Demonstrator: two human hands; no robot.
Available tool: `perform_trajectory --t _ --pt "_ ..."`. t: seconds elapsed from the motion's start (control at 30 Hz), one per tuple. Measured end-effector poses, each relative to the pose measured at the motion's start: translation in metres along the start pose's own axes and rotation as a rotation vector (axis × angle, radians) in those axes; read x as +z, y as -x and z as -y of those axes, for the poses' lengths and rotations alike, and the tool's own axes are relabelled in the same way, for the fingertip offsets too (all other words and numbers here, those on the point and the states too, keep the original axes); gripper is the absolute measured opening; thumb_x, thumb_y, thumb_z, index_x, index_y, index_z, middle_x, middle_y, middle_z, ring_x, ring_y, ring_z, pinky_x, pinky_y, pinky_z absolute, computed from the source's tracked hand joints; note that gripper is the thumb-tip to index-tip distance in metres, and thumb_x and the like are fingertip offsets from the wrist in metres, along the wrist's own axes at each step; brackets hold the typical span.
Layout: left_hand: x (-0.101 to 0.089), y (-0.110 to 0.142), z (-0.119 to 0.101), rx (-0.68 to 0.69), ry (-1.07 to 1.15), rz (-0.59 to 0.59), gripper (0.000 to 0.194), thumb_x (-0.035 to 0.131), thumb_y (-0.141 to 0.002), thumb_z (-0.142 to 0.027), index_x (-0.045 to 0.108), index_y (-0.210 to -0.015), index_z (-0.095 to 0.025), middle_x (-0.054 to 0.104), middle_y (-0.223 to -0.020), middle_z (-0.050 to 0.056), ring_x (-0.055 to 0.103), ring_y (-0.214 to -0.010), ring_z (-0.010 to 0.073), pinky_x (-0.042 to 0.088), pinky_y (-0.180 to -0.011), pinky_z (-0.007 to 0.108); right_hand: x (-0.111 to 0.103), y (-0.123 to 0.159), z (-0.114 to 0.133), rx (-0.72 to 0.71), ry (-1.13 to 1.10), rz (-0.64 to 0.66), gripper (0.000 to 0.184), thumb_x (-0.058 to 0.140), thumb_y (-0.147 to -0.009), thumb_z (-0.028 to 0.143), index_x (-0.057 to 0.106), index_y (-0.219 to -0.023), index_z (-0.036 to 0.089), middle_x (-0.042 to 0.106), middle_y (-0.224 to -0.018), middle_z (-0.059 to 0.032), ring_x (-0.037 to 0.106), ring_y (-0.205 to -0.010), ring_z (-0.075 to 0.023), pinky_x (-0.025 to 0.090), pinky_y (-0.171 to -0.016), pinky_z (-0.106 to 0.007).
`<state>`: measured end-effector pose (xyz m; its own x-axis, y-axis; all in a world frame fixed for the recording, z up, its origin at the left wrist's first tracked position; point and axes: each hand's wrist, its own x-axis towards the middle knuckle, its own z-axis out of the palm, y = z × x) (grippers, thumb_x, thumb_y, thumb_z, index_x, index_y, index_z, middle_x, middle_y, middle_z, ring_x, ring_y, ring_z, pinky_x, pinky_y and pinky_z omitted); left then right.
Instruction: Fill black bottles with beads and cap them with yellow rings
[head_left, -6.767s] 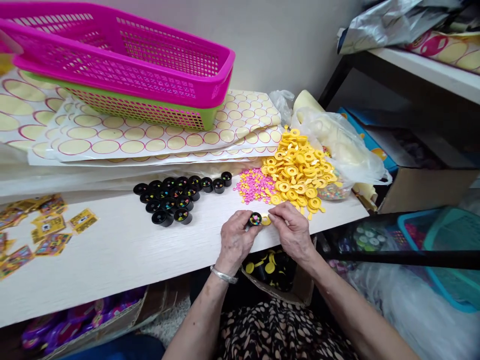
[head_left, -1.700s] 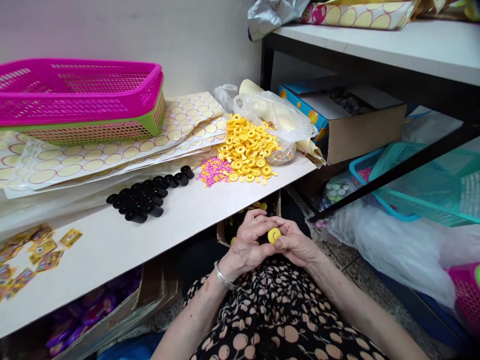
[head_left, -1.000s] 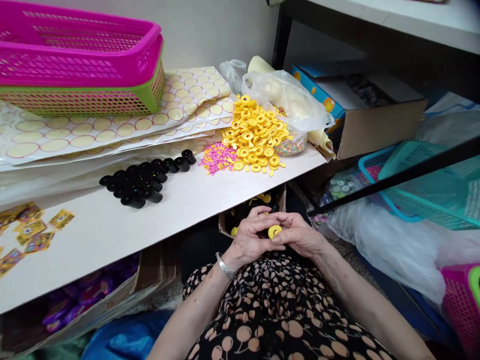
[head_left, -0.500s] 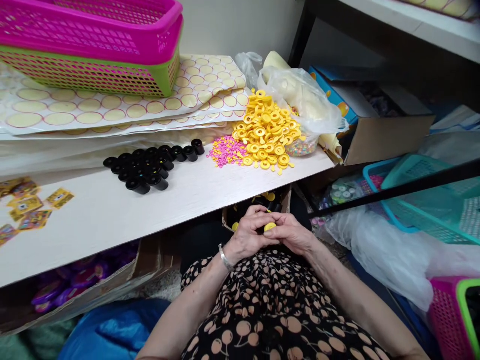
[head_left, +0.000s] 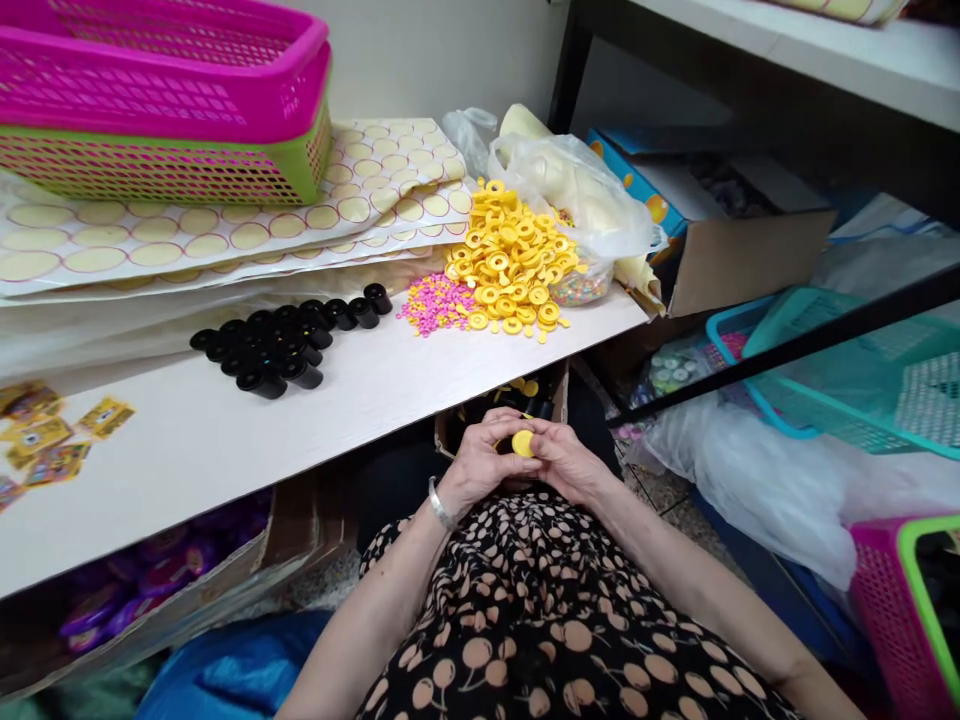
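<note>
Close above my lap, my left hand (head_left: 480,462) and my right hand (head_left: 568,462) meet around a small round yellow disc (head_left: 523,443). Its flat face points up toward me. The right thumb presses on its edge, and the curled left fingers enclose its other side. Whatever is under the disc is hidden by the fingers. Just beyond the hands, an open cardboard box (head_left: 564,392) holds yellow and black pieces. Up on the table lie a heap of yellow ring-shaped pieces (head_left: 510,262) and a group of short black cylinders (head_left: 274,345).
Pink and yellow bits (head_left: 435,304) lie beside the yellow heap on the white table (head_left: 360,400). Stacked pink and green baskets (head_left: 172,110) stand on sticker sheets (head_left: 225,240) at the left. A black bar (head_left: 780,350) crosses at the right, before turquoise baskets (head_left: 847,400).
The view has shifted slightly to the right. The disc has been turned between my fingers, so more of its round face shows. Both hands stay together.
</note>
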<state>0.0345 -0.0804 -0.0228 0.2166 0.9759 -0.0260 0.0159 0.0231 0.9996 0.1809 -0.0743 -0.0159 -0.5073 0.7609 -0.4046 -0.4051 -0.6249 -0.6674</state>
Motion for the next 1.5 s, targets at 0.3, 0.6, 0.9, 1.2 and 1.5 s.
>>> perform_trajectory --t 0.3,0.6,0.9,1.2,1.5 --pt "0.005 0.001 -0.021 0.139 -0.128 0.093 0.037 0.079 -0.057 -0.031 0.071 -0.091 -0.019 0.062 -0.095 0.008 0.045 -0.109 0.0239 0.037 -0.097 0.044 0.000 0.014 0.021 -0.002 0.122 0.051 0.039 0.081 -0.053 0.020 0.066 -0.089 0.015 0.060 -0.078 0.0009 0.053 -0.070 -0.0084 0.044 -0.061 -0.019" --pt "0.002 0.010 -0.041 0.298 -0.201 -0.052 0.050 0.080 -0.054 -0.034 0.067 -0.100 -0.018 0.064 -0.097 0.009 0.054 -0.097 0.0219 0.046 -0.087 0.039 0.015 0.003 0.016 -0.040 -0.069 0.209 0.043 0.080 -0.057 0.029 0.065 -0.094 0.014 0.061 -0.084 -0.0027 0.054 -0.071 -0.0097 0.044 -0.062 -0.020" --pt "-0.017 0.009 -0.053 0.253 -0.339 -0.209 0.035 0.073 -0.067 -0.024 0.066 -0.101 -0.019 0.066 -0.090 0.005 0.060 -0.082 0.0166 0.049 -0.076 0.030 0.030 0.004 0.045 -0.499 0.661 0.049 0.041 0.067 -0.073 0.028 0.058 -0.113 0.026 0.053 -0.113 -0.0051 0.053 -0.091 -0.0161 0.049 -0.074 -0.028" --pt "-0.007 0.018 -0.049 0.494 -0.635 -0.276 0.030 0.064 -0.073 -0.016 0.063 -0.103 -0.013 0.069 -0.090 0.010 0.062 -0.080 0.0189 0.052 -0.073 0.032 0.030 0.018 0.042 -0.812 1.129 0.135 0.048 0.051 -0.083 0.011 0.048 -0.128 0.029 0.053 -0.100 -0.0070 0.053 -0.090 -0.0183 0.046 -0.077 -0.033" --pt "-0.018 0.021 -0.032 0.349 -0.434 -0.408 0.025 0.061 -0.074 -0.015 0.062 -0.099 -0.017 0.065 -0.087 0.005 0.059 -0.078 0.0167 0.049 -0.073 0.030 0.052 -0.007 0.014 -0.789 1.163 0.078 0.047 0.044 -0.086 0.013 0.041 -0.130 0.027 0.049 -0.105 -0.0081 0.051 -0.096 -0.0190 0.046 -0.082 -0.034"
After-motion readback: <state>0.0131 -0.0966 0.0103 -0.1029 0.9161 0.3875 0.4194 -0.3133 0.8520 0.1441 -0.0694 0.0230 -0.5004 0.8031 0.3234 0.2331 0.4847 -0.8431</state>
